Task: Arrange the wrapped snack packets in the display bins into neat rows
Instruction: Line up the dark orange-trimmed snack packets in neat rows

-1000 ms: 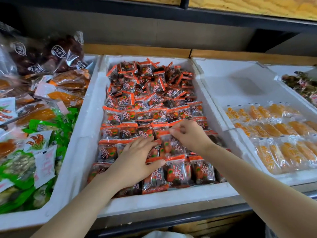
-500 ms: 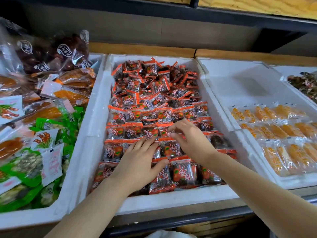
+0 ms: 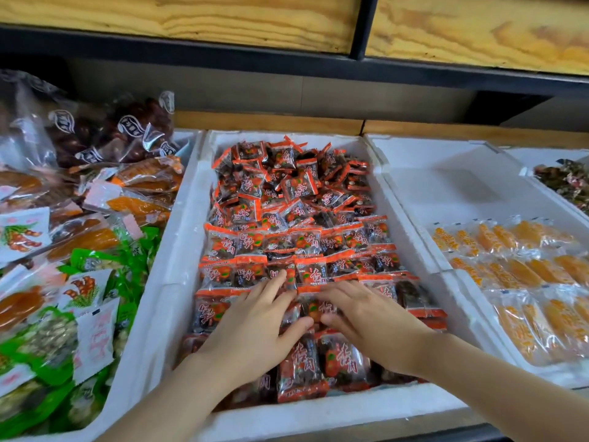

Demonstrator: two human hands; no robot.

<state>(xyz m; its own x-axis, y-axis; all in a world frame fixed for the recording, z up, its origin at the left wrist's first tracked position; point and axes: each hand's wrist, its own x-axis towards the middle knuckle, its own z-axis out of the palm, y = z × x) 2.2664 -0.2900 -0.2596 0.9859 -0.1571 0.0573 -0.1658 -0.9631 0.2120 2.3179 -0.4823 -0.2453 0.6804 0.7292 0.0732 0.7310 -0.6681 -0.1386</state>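
my left hand point(image 3: 251, 327) and right hand point(image 3: 366, 320) lie spread flat, fingers straight, pressing the orange snack packets point(image 3: 310, 271) in the near rows of the middle foam bin point(image 3: 173, 282). i judge i'm levelling this row; next, the jumbled heap point(image 3: 287, 180) behind needs lining up.

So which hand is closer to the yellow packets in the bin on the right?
Right. The right hand rests on the red packets in the middle bin, on the side toward the yellow packets; the left hand lies beside it, farther left.
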